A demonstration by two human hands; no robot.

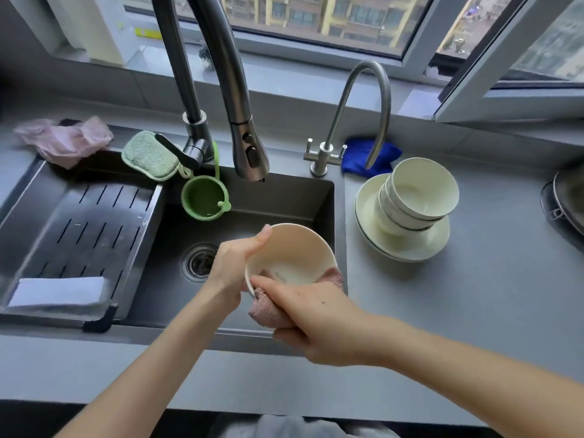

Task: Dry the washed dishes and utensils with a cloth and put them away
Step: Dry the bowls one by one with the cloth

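Hands over the dark grey rectangular sink (164, 245). I see my left hand (232, 267) gripping the cream round ceramic bowl (292, 251) at its near-left rim, thumb along the rim, remaining fingers hidden behind the bowl. My right hand (316, 314) presses the pink waffle-textured cloth (267, 311) against the bowl's near edge, fingers curled closed around the cloth; cloth also shows at the bowl's right side. Bowl held tilted above the sink basin, right of the round metal drain (199, 260).

Curved dark metal pull-out faucet (240, 121) hangs above the sink, behind the bowl. Green round silicone strainer (203, 199) dangles from it. Green textured sponge pad (150, 154) on the sink's back rim. Dark slotted drain tray (79, 229) fills the sink's left part, white folded cloth (58, 292) on it. Right of the sink: stack of cream bowls on cream plates (407, 210), near the bowl but apart from it. Blue cloth (360, 159) behind the stack.
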